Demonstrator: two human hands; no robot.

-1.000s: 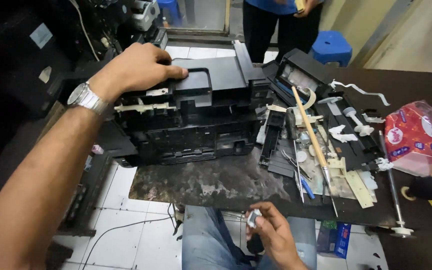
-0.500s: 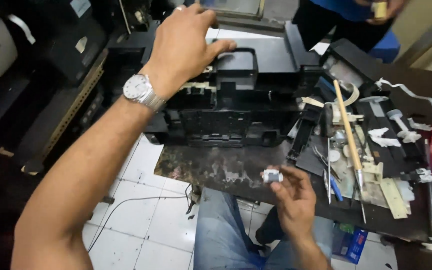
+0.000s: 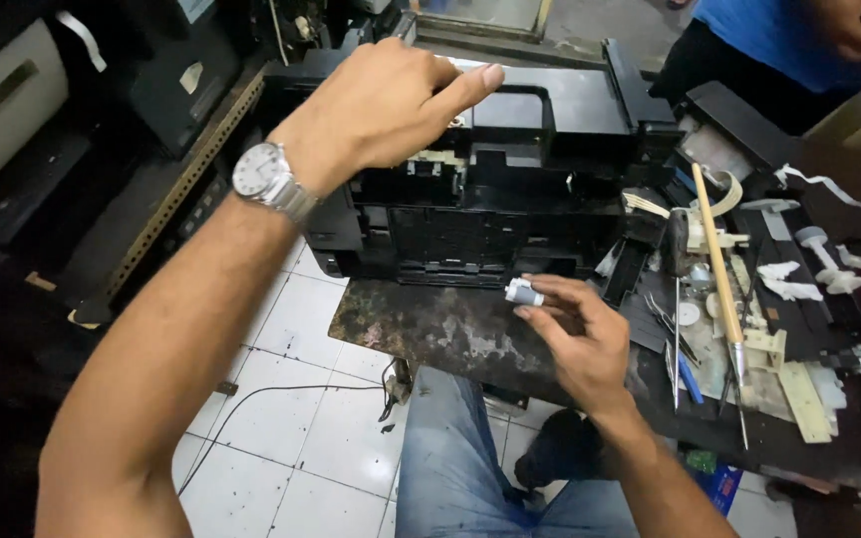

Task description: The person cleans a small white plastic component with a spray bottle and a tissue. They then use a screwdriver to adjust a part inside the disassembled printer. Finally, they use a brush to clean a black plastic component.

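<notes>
Printer (image 3: 490,189), black, cover off, part-stripped w/ parts laid on bench (image 3: 430,329): steadied by left hand (image 3: 381,105), laid flat, nothing gripped; small white part (image 3: 523,292) pinched in right hand (image 3: 575,339) just beside its front, not yet fitted.

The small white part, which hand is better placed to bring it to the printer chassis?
Right. The right hand already pinches the small white part beside the printer chassis; the left hand rests on top.
</notes>
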